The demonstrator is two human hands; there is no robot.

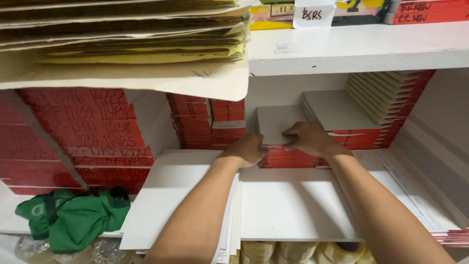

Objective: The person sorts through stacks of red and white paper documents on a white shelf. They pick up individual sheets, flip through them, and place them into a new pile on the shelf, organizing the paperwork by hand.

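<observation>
Both my hands reach into the shelf recess at the middle of the frame, onto a low stack of flat red-edged boxes [286, 159] with a white top. My left hand [249, 149] sits at the stack's front left corner, fingers curled down over the edge; whether that grip is closed on a box or only pressing it, I cannot tell. My right hand [310, 138] lies just beside it on the stack's front edge, knuckles up, fingertips bent onto the white top; its grip is narrow, and I cannot tell if it holds anything. The two hands are nearly touching. Below my forearms, white sheets [293, 205] cover the lower centre of the frame. Behind the stack, to the right, more boxes [386, 98] lean in a stepped row. At the left, a wall of red boxes [88, 132] carries handwriting. Folded cardboard [122, 44] hangs over the upper left. A green bag [73, 220] lies crumpled at the lower left. Tape rolls [293, 253] line the bottom edge. The white shelf [361, 49] runs across the upper right.
</observation>
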